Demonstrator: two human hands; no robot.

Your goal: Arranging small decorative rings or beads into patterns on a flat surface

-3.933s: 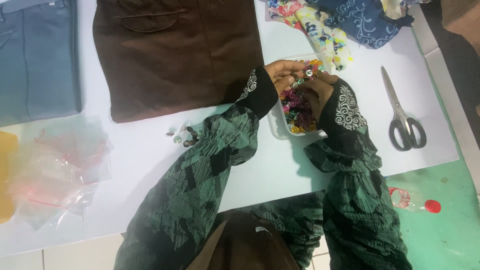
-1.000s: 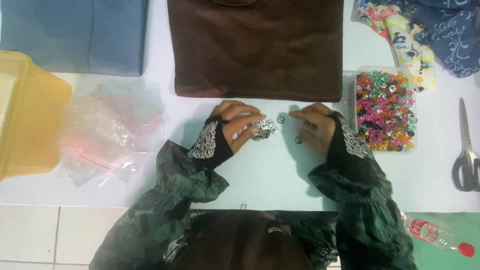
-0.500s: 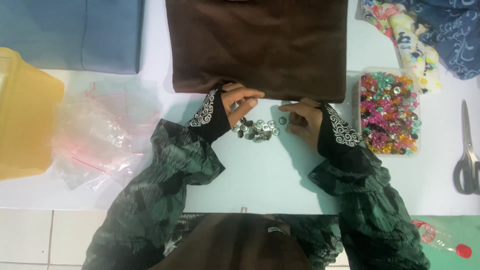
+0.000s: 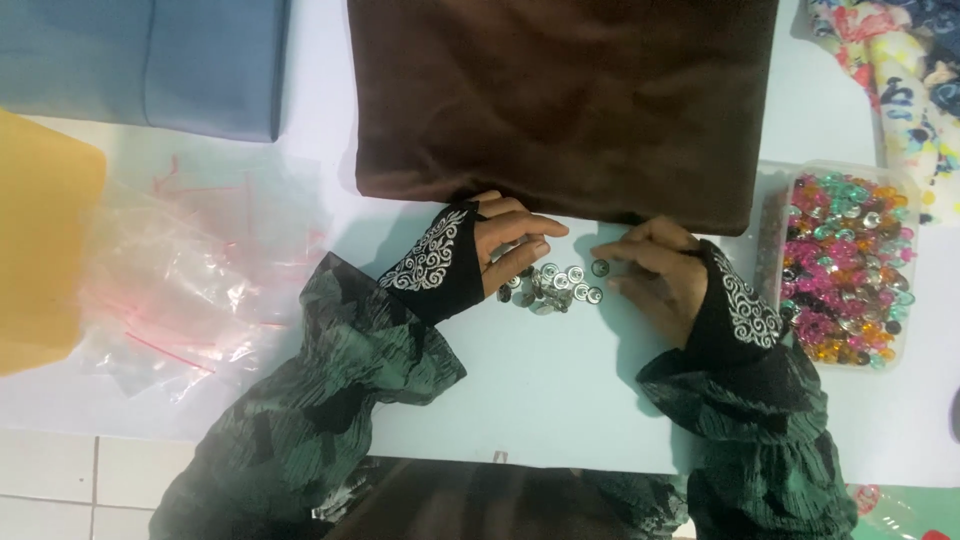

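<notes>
A small heap of round silver metal snap buttons (image 4: 548, 286) lies on the pale table, just below the lower edge of the folded brown cloth. The pieces are loose, bunched and partly overlapping. One button (image 4: 600, 268) sits apart at the right edge of the heap, lying flat.

We see a small heap of metal snap buttons (image 4: 550, 287) on the surface (image 4: 540, 390), between the left hand (image 4: 505, 245) and the right hand (image 4: 655, 275). Just behind them lies a folded cloth (image 4: 560, 100). To the right stands a tub of beads (image 4: 848, 265); far left lie plastic bags (image 4: 190, 290), beside a box (image 4: 40, 240).
</notes>
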